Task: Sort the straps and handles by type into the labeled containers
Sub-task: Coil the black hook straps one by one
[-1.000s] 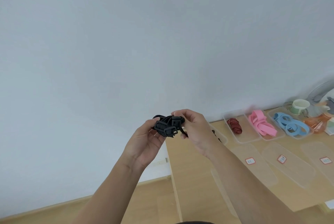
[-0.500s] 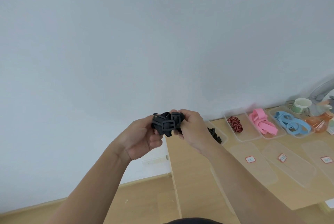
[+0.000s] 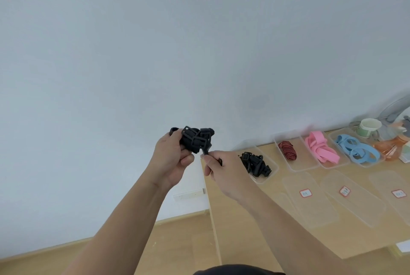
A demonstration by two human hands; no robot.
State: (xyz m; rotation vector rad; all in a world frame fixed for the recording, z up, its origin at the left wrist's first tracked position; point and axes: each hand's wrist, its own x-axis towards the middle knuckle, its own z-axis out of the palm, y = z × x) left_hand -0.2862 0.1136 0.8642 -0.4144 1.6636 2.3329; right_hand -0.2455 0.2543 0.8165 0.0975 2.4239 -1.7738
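Hands raised against a pale wall, a person works at a tangle of black buckled straps (image 3: 195, 140). The left hand (image 3: 172, 159) is curled round the bundle, fingers closed on its left side and thumb below. The right hand (image 3: 224, 169) pinches one black strap end (image 3: 205, 150) between thumb and forefinger, just below and to the right of the bundle, its other fingers folded in.

Just right of the right hand, on a light wooden table (image 3: 255, 226), sits a clear container (image 3: 269, 171) holding more black straps (image 3: 255, 163). Further right in the same row stand three more clear trays: one with a red-and-black striped coil (image 3: 287, 150), one with pink straps (image 3: 320, 149), one with blue loops (image 3: 357, 151). Beyond those, orange pieces (image 3: 390, 149) and a pale green-and-white cup (image 3: 368, 127) lie near the wall.

Nearer the person than the trays, to the right of the right forearm, three clear lids (image 3: 310, 203) lie flat on the table, each carrying a red-bordered label (image 3: 305, 193) whose writing is too small to read.
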